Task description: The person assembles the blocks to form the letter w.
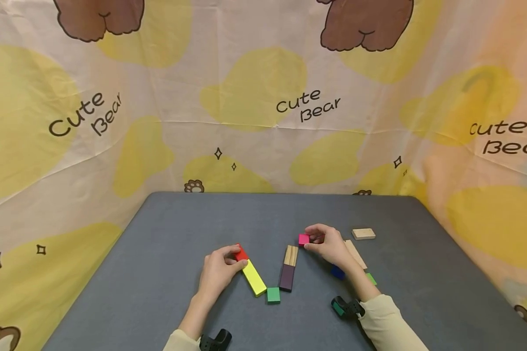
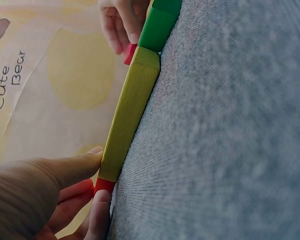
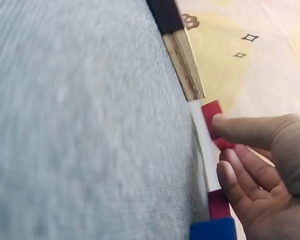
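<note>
In the head view my left hand (image 1: pixel 218 272) holds a red block (image 1: pixel 241 252) at the upper end of a slanted yellow block (image 1: pixel 254 279). Its thumb lies along the yellow block's side near the joint. A green block (image 1: pixel 273 295) sits at the yellow block's lower end. Right of it, a dark purple block (image 1: pixel 287 278) and a wood-grain block (image 1: pixel 291 255) form another slanted row. My right hand (image 1: pixel 329 245) pinches a pink block (image 1: pixel 304 240) between thumb and fingers, just beyond the wood-grain block's far end; the right wrist view shows a gap between them.
Around my right forearm lie a blue block (image 1: pixel 337 272), a pale wood block (image 1: pixel 355 254) and a light green block (image 1: pixel 371 279). Another pale block (image 1: pixel 363 234) lies farther back. A magenta block (image 3: pixel 219 204) shows behind the blue one. A printed cloth (image 1: pixel 246 146) hangs behind the grey table (image 1: pixel 158 219).
</note>
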A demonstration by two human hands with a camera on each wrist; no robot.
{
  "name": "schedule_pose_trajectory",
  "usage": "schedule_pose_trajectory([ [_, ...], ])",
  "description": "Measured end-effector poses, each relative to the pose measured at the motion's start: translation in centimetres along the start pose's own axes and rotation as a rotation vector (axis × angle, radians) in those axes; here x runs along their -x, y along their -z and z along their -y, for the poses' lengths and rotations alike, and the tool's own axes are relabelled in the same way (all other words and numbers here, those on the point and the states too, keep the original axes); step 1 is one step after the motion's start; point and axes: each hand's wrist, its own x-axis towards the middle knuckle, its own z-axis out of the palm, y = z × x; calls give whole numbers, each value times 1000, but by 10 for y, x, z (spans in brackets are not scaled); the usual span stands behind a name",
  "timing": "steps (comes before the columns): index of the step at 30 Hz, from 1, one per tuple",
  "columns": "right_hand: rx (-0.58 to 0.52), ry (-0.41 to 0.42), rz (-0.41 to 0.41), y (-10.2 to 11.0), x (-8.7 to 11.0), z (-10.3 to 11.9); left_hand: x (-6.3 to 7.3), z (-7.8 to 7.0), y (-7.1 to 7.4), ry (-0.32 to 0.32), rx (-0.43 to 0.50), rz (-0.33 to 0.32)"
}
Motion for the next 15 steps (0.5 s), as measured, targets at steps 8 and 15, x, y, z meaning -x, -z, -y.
schedule_pose_trajectory([
  [8, 27, 10, 61, 2, -6, -2, -1, -1, -2, 3, -7, -1],
  [15, 27, 28, 128, 3, -8, -2, -1, 1, -4, 3, -22, -6],
])
